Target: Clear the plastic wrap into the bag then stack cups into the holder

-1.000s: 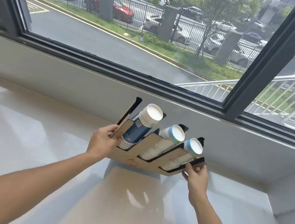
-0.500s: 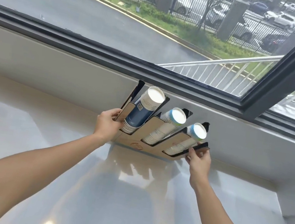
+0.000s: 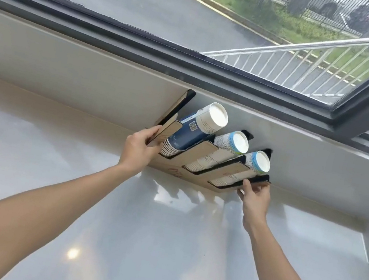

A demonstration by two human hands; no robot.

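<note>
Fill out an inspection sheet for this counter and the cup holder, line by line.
Surface: glossy white counter, bare apart from the holder.
Job's things: wooden cup holder against the back wall, three slots filled: blue cup stack, middle cup stack, right cup stack. No plastic wrap or bag in view.
Clutter: nothing seen.
Grippers: left hand grips the holder's left end; right hand grips its right corner.
Cables: nothing seen.
Surroundings: window above, road and railing outside.
</note>
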